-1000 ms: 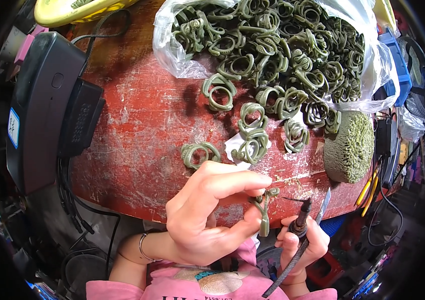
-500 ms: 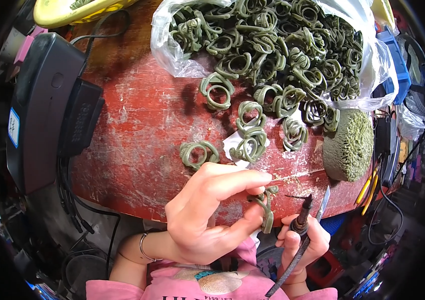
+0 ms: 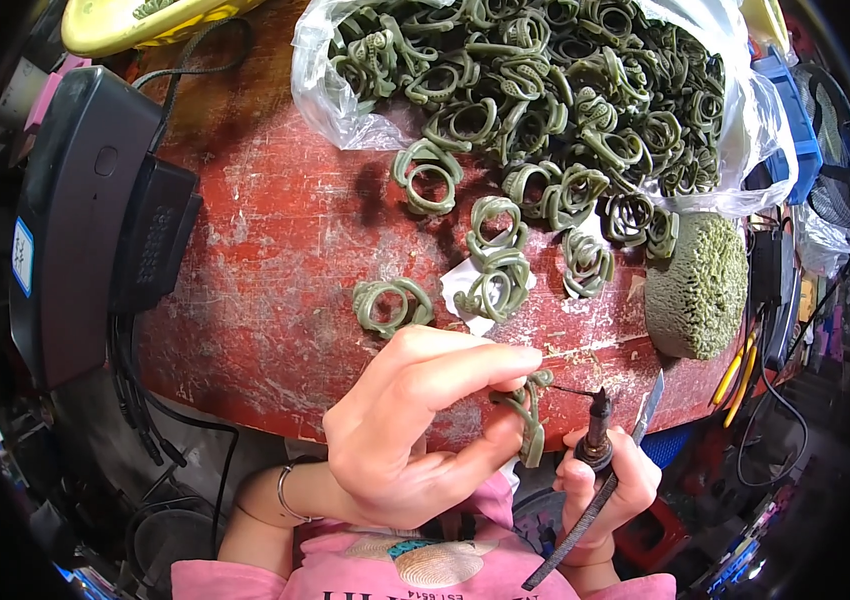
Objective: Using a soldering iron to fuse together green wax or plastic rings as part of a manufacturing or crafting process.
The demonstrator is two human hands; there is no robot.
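The left hand (image 3: 380,435) is pinching a curled green piece (image 3: 533,442) at its fingertips; the right hand (image 3: 629,482) is gripping a dark tool (image 3: 596,438) — its thin tip pointing toward that pinch — while a green heap (image 3: 525,82) is lying beyond.

Held piece (image 3: 533,430): olive green. Piled rings (image 3: 522,78): matching olive green, darker in shadow. Pen tool (image 3: 597,432): black tip, dark brown collar. Blade (image 3: 653,402): silver-grey. Surface (image 3: 265,260): red, patterned with pale scratches and whitish scuffs; brown at far left. Block (image 3: 713,290): grey-green, mottled lighter on one face. Bag (image 3: 325,110): transparent, whitish. Basin (image 3: 110,38): yellow. Housing (image 3: 75,230): black. Crate (image 3: 795,135): blue. Shirt (image 3: 335,555): pink, beige shell print.
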